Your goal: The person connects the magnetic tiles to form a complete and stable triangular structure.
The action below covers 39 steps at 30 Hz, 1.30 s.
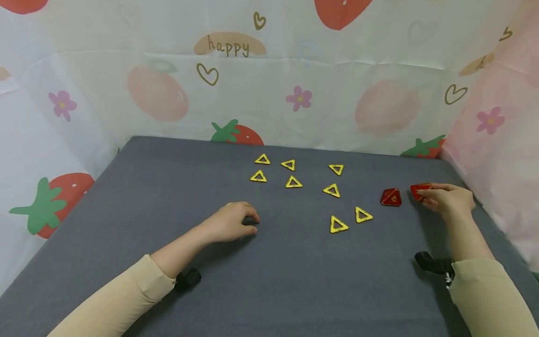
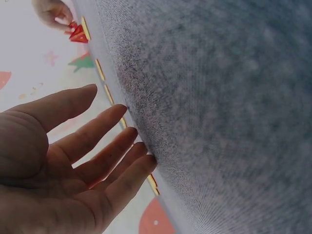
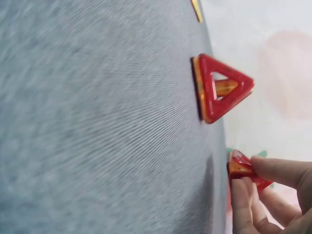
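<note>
"What can you read?"
"One word, 'happy', in lower case on a tan oval (image 1: 257,47) printed on the back cloth (image 1: 252,98)."
"Any other lettering?"
"An 'h' on a second oval patch (image 1: 477,64), near the right-hand corner. What follows that letter I can't make out."

Right grip (image 1: 455,200) hides part of the red pyramid (image 1: 417,191) it pinches; head view crops both sleeves (image 1: 490,295) at bottom. Left wrist view: left grip (image 2: 53,180) cut off at left and bottom, bench (image 2: 234,122) surface blurred, yellow triangles (image 2: 100,69) too edge-on to read, some partly behind fingers (image 2: 92,130).
</note>
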Tool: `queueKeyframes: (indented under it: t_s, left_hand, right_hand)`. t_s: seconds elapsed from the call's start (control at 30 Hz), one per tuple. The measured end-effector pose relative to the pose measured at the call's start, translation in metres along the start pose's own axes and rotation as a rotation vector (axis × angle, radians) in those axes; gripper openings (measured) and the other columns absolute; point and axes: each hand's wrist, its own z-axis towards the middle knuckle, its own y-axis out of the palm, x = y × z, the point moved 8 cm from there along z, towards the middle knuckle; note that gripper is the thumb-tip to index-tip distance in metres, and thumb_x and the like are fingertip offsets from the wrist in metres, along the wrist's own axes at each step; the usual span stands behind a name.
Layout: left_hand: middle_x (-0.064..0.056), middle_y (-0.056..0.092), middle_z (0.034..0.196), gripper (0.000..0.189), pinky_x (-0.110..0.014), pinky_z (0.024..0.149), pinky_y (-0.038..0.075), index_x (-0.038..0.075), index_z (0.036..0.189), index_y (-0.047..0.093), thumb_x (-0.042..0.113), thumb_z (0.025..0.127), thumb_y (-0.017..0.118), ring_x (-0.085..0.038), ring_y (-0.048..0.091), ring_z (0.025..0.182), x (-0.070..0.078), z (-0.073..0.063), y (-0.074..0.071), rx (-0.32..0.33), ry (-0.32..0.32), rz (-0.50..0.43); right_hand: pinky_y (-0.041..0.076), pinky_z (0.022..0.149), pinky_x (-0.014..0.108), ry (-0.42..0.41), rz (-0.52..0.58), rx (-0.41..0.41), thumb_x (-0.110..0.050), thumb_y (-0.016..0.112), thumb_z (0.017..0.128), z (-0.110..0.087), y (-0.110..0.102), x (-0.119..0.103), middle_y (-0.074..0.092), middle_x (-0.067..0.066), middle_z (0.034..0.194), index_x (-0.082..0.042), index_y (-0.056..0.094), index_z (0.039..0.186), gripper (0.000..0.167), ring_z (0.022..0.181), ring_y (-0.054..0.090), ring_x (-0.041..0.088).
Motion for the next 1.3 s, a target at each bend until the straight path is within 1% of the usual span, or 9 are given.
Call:
queueKeyframes:
  t_s: [0.13, 0.23, 0.3, 0.37, 0.57, 0.87, 0.97, 1.03, 1.3]
  left_hand:
    - [-0.013, 0.064, 0.129, 0.022, -0.036, 0.086, 0.053, 0.008, 0.112, 0.072, 0.018, 0.092, 0.070, -0.009, 0.063, 0.073, 0.001, -0.001, -0.001, 0.004, 0.002, 0.004]
    - [-0.013, 0.064, 0.129, 0.022, -0.036, 0.086, 0.053, 0.008, 0.112, 0.073, 0.018, 0.092, 0.070, -0.013, 0.065, 0.081, 0.002, -0.002, -0.001, 0.004, 0.002, 0.002]
    - [-0.013, 0.064, 0.129, 0.022, -0.036, 0.086, 0.053, 0.008, 0.112, 0.073, 0.018, 0.092, 0.069, -0.015, 0.066, 0.086, 0.002, -0.003, -0.002, 0.004, 0.003, 0.002]
    - [-0.012, 0.065, 0.128, 0.022, -0.038, 0.089, 0.053, 0.009, 0.111, 0.073, 0.018, 0.092, 0.069, -0.021, 0.066, 0.098, 0.002, -0.003, -0.002, 0.007, 0.004, 0.006]
    - [-0.012, 0.065, 0.128, 0.022, -0.042, 0.095, 0.051, 0.008, 0.111, 0.073, 0.017, 0.092, 0.069, -0.028, 0.063, 0.115, 0.002, -0.003, -0.002, 0.012, 0.011, 0.011]
    - [-0.012, 0.066, 0.127, 0.022, -0.044, 0.098, 0.050, 0.008, 0.111, 0.073, 0.017, 0.092, 0.068, -0.028, 0.063, 0.115, 0.003, -0.003, -0.003, 0.013, 0.025, 0.014]
    - [-0.012, 0.067, 0.126, 0.021, -0.044, 0.098, 0.050, 0.008, 0.111, 0.073, 0.017, 0.092, 0.068, -0.028, 0.063, 0.114, 0.003, -0.003, -0.003, 0.014, 0.031, 0.019]
    - [-0.012, 0.067, 0.125, 0.021, -0.042, 0.096, 0.051, 0.008, 0.111, 0.073, 0.017, 0.092, 0.068, -0.028, 0.064, 0.112, 0.003, -0.003, -0.003, 0.015, 0.034, 0.017]
    - [-0.012, 0.067, 0.126, 0.021, -0.041, 0.094, 0.052, 0.008, 0.110, 0.073, 0.017, 0.092, 0.068, -0.027, 0.064, 0.113, 0.002, -0.003, -0.003, 0.020, 0.031, 0.013]
  right_hand:
    - [0.060, 0.065, 0.024, -0.005, -0.086, -0.038, -0.003, 0.072, 0.086, 0.002, -0.001, 0.006, 0.028, 0.022, 0.153, -0.025, 0.064, 0.066, 0.031, 0.058, 0.065, 0.005]
    - [0.060, 0.065, 0.025, -0.034, -0.160, -0.046, -0.008, 0.072, 0.087, 0.003, -0.002, 0.008, 0.033, 0.027, 0.152, -0.026, 0.062, 0.070, 0.027, 0.057, 0.066, 0.004]
    - [0.060, 0.063, 0.025, -0.070, -0.241, -0.039, -0.015, 0.074, 0.087, 0.004, -0.003, 0.007, 0.071, 0.009, 0.100, -0.026, 0.062, 0.073, 0.021, 0.055, 0.068, 0.004]
    - [0.060, 0.061, 0.025, -0.114, -0.341, -0.030, -0.023, 0.075, 0.087, 0.005, -0.004, 0.004, 0.063, -0.014, 0.064, -0.026, 0.062, 0.076, 0.017, 0.054, 0.069, 0.003]
    - [0.059, 0.062, 0.025, -0.159, -0.417, -0.070, -0.032, 0.073, 0.089, 0.002, -0.001, 0.000, 0.065, -0.016, 0.052, -0.029, 0.062, 0.073, 0.018, 0.055, 0.070, 0.002]
    - [0.060, 0.067, 0.025, -0.146, -0.370, -0.174, -0.015, 0.072, 0.089, -0.005, -0.001, -0.003, 0.065, -0.016, 0.064, -0.036, 0.065, 0.067, 0.031, 0.062, 0.071, 0.001]
    - [0.060, 0.070, 0.025, -0.188, -0.477, -0.178, -0.018, 0.072, 0.090, -0.004, -0.002, -0.004, 0.066, -0.013, 0.078, -0.022, 0.071, 0.097, 0.008, 0.064, 0.069, -0.002]
    - [0.060, 0.072, 0.025, -0.237, -0.604, -0.180, -0.024, 0.071, 0.091, -0.002, -0.003, -0.005, 0.069, 0.004, 0.098, -0.010, 0.064, 0.125, 0.038, 0.067, 0.066, -0.004]
    - [0.046, 0.094, 0.049, -0.508, -0.944, -0.320, -0.036, 0.066, 0.094, 0.000, 0.008, -0.011, 0.040, 0.035, 0.148, 0.002, 0.040, 0.148, 0.071, 0.134, 0.036, 0.050]
